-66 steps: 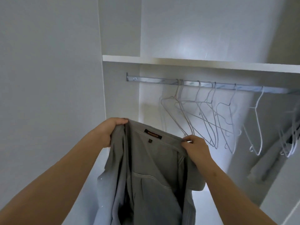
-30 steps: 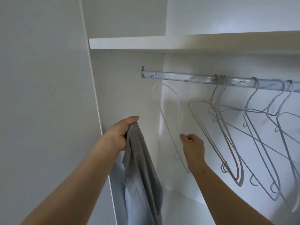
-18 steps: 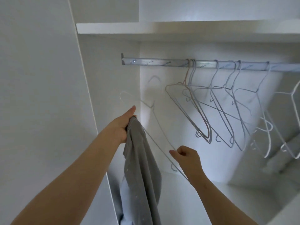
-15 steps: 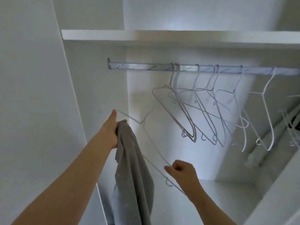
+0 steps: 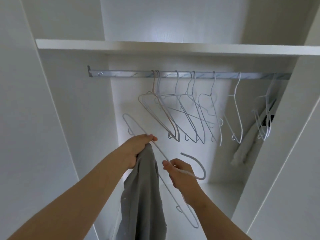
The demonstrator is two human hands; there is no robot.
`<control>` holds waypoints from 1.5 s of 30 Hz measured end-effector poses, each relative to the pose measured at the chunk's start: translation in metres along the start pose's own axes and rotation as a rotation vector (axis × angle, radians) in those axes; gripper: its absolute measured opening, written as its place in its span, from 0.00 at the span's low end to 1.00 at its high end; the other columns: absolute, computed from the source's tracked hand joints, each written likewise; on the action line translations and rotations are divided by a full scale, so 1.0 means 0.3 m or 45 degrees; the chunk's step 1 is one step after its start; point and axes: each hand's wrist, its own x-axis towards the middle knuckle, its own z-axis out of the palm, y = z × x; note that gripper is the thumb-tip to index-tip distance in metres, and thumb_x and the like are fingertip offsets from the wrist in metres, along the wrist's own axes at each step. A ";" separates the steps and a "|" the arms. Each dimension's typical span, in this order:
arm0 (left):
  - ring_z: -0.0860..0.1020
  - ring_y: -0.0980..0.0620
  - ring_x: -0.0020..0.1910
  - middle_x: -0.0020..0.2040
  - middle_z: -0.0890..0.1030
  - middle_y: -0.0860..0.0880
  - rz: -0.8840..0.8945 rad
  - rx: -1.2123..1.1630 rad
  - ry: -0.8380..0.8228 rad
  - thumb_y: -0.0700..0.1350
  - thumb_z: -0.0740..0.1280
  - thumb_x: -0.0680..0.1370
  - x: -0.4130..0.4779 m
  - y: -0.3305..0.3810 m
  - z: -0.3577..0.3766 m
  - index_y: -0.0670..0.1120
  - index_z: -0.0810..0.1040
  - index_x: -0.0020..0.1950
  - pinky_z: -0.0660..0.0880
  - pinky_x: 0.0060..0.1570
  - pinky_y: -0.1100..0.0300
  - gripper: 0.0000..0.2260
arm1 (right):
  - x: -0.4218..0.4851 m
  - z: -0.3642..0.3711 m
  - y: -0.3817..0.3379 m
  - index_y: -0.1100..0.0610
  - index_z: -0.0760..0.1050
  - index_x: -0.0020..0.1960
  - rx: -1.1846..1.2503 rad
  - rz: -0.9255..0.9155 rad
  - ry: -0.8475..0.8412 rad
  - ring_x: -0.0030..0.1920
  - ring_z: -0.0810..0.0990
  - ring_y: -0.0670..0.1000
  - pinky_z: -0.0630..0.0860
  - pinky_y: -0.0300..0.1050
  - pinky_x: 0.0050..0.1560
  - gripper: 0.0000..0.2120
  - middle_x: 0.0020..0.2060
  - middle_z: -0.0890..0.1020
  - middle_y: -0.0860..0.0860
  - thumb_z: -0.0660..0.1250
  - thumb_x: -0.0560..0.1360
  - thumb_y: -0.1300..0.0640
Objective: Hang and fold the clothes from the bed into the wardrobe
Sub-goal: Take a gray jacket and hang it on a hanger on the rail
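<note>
At the wardrobe rail (image 5: 121,74): grey garment (image 5: 142,196) not yet on a hanger.
Your left hand (image 5: 138,149) holds it bunched in a closed grip; your right hand (image 5: 180,175) pinches a loose wire hanger (image 5: 196,159) (free of the rail). Threading, hooking on and any remaining clothes are probably outstanding.

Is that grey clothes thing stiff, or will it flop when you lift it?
Probably floppy: the grey garment droops straight down in folds from the left hand. It likely weighs little, since one hand holds it up. It may slip off the thin hanger.
</note>
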 end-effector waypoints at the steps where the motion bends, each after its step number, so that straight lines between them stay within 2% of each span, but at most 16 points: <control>1: 0.75 0.50 0.45 0.47 0.77 0.48 0.033 0.063 -0.018 0.49 0.67 0.76 0.000 0.001 0.006 0.48 0.82 0.42 0.74 0.37 0.60 0.07 | -0.002 -0.003 -0.014 0.58 0.74 0.40 0.005 -0.019 0.040 0.21 0.72 0.39 0.67 0.26 0.26 0.11 0.24 0.73 0.44 0.62 0.78 0.52; 4: 0.76 0.52 0.45 0.48 0.78 0.48 0.090 0.250 -0.120 0.45 0.70 0.73 -0.013 0.026 0.026 0.48 0.80 0.46 0.74 0.40 0.63 0.03 | -0.028 -0.074 -0.035 0.57 0.74 0.34 0.109 -0.036 0.203 0.18 0.67 0.41 0.64 0.28 0.22 0.16 0.17 0.69 0.44 0.60 0.78 0.50; 7: 0.77 0.50 0.44 0.46 0.78 0.46 0.114 0.506 -0.273 0.37 0.73 0.70 -0.016 0.060 0.033 0.48 0.79 0.50 0.76 0.36 0.64 0.11 | -0.061 -0.183 -0.027 0.58 0.70 0.30 0.178 -0.042 0.333 0.19 0.65 0.41 0.63 0.29 0.23 0.20 0.17 0.67 0.44 0.60 0.78 0.50; 9: 0.76 0.51 0.47 0.49 0.77 0.49 0.139 0.951 -0.277 0.37 0.72 0.71 -0.014 0.068 0.051 0.48 0.76 0.58 0.75 0.40 0.66 0.17 | -0.081 -0.240 -0.014 0.58 0.67 0.29 0.183 -0.016 0.365 0.19 0.63 0.42 0.62 0.30 0.23 0.21 0.17 0.65 0.44 0.61 0.78 0.51; 12: 0.75 0.48 0.57 0.60 0.75 0.46 0.386 1.888 0.020 0.36 0.63 0.76 0.003 0.059 0.075 0.41 0.70 0.64 0.70 0.50 0.63 0.16 | -0.107 -0.297 0.009 0.57 0.64 0.27 0.170 0.012 0.346 0.20 0.59 0.43 0.60 0.33 0.23 0.22 0.18 0.62 0.45 0.62 0.78 0.51; 15: 0.77 0.45 0.51 0.53 0.77 0.43 0.529 2.181 0.320 0.36 0.58 0.76 0.011 0.066 0.094 0.39 0.73 0.57 0.71 0.46 0.58 0.11 | -0.120 -0.344 0.017 0.56 0.64 0.26 0.172 0.010 0.313 0.19 0.60 0.42 0.59 0.32 0.22 0.23 0.17 0.63 0.45 0.62 0.78 0.52; 18: 0.76 0.46 0.46 0.48 0.76 0.45 0.709 2.124 0.490 0.38 0.58 0.77 0.022 0.087 0.108 0.43 0.71 0.57 0.70 0.43 0.57 0.10 | -0.110 -0.374 0.009 0.55 0.64 0.25 0.193 -0.007 0.314 0.19 0.61 0.42 0.60 0.32 0.22 0.23 0.17 0.64 0.45 0.63 0.78 0.53; 19: 0.75 0.47 0.44 0.47 0.75 0.46 0.729 2.021 0.444 0.38 0.60 0.77 0.025 0.091 0.111 0.45 0.69 0.58 0.70 0.43 0.58 0.11 | -0.104 -0.385 0.008 0.56 0.64 0.26 0.204 -0.005 0.343 0.20 0.61 0.42 0.60 0.33 0.23 0.23 0.18 0.64 0.45 0.63 0.78 0.53; 22: 0.75 0.53 0.41 0.41 0.77 0.51 0.571 1.480 0.046 0.42 0.68 0.73 0.007 0.110 0.093 0.55 0.67 0.57 0.69 0.38 0.63 0.17 | -0.080 -0.421 0.016 0.57 0.64 0.27 0.224 0.023 0.481 0.22 0.60 0.45 0.59 0.37 0.25 0.22 0.17 0.62 0.45 0.63 0.77 0.51; 24: 0.75 0.53 0.41 0.41 0.78 0.51 0.487 1.275 -0.011 0.42 0.71 0.72 -0.001 0.118 0.078 0.55 0.69 0.54 0.69 0.37 0.65 0.17 | -0.072 -0.445 0.034 0.57 0.64 0.27 0.251 0.031 0.521 0.22 0.59 0.44 0.59 0.36 0.24 0.22 0.18 0.62 0.46 0.63 0.77 0.50; 29: 0.74 0.46 0.51 0.50 0.78 0.45 0.477 1.101 0.501 0.37 0.68 0.72 0.049 0.122 0.055 0.46 0.73 0.48 0.70 0.47 0.59 0.09 | -0.069 -0.465 0.052 0.52 0.65 0.21 0.313 0.051 0.394 0.20 0.59 0.43 0.58 0.34 0.21 0.26 0.18 0.63 0.46 0.63 0.77 0.51; 32: 0.74 0.44 0.54 0.55 0.77 0.43 0.471 1.089 0.675 0.35 0.63 0.74 0.070 0.131 0.057 0.45 0.74 0.48 0.70 0.48 0.57 0.07 | -0.068 -0.464 0.039 0.52 0.66 0.19 0.272 0.076 0.264 0.19 0.60 0.42 0.59 0.33 0.20 0.27 0.18 0.63 0.45 0.64 0.77 0.52; 34: 0.73 0.45 0.51 0.55 0.77 0.43 0.496 1.050 0.707 0.35 0.62 0.75 0.074 0.135 0.063 0.46 0.74 0.48 0.69 0.47 0.58 0.07 | -0.065 -0.462 0.031 0.52 0.66 0.20 0.210 0.073 0.214 0.18 0.60 0.42 0.59 0.32 0.20 0.26 0.17 0.64 0.45 0.64 0.77 0.52; 39: 0.76 0.48 0.48 0.48 0.80 0.47 0.555 0.954 0.402 0.35 0.62 0.75 0.046 0.129 0.083 0.51 0.73 0.42 0.69 0.38 0.65 0.10 | -0.054 -0.455 0.025 0.56 0.65 0.25 0.006 0.045 0.235 0.17 0.61 0.42 0.59 0.30 0.20 0.23 0.15 0.64 0.44 0.64 0.77 0.52; 43: 0.77 0.49 0.46 0.46 0.81 0.48 0.554 0.885 0.253 0.36 0.64 0.74 0.021 0.110 0.095 0.52 0.74 0.42 0.71 0.41 0.63 0.10 | -0.048 -0.427 0.018 0.58 0.67 0.26 -0.066 0.053 0.220 0.16 0.61 0.42 0.59 0.30 0.20 0.23 0.13 0.63 0.44 0.63 0.78 0.51; 45: 0.77 0.48 0.46 0.45 0.81 0.49 0.550 0.841 0.256 0.36 0.64 0.75 0.020 0.103 0.095 0.51 0.74 0.42 0.72 0.43 0.62 0.10 | -0.045 -0.413 0.010 0.57 0.67 0.26 -0.100 0.029 0.225 0.16 0.61 0.42 0.60 0.32 0.22 0.23 0.13 0.63 0.44 0.62 0.78 0.52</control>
